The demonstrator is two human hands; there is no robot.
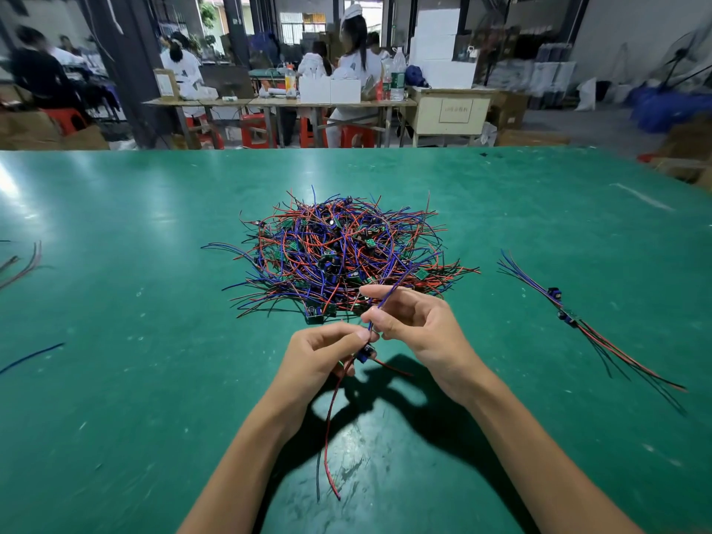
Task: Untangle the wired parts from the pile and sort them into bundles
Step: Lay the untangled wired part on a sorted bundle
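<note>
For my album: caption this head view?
Both hands draw one wired part from the tangled pile.

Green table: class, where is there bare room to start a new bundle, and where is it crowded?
Bare green table lies between the tangled pile of red and blue wired parts and the stray wires at the left edge. Crowded: the centre, and the right, where the sorted bundle lies.

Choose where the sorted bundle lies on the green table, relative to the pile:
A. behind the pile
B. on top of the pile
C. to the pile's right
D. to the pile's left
C: the bundle lies apart from the pile, to its right on the table.
</note>
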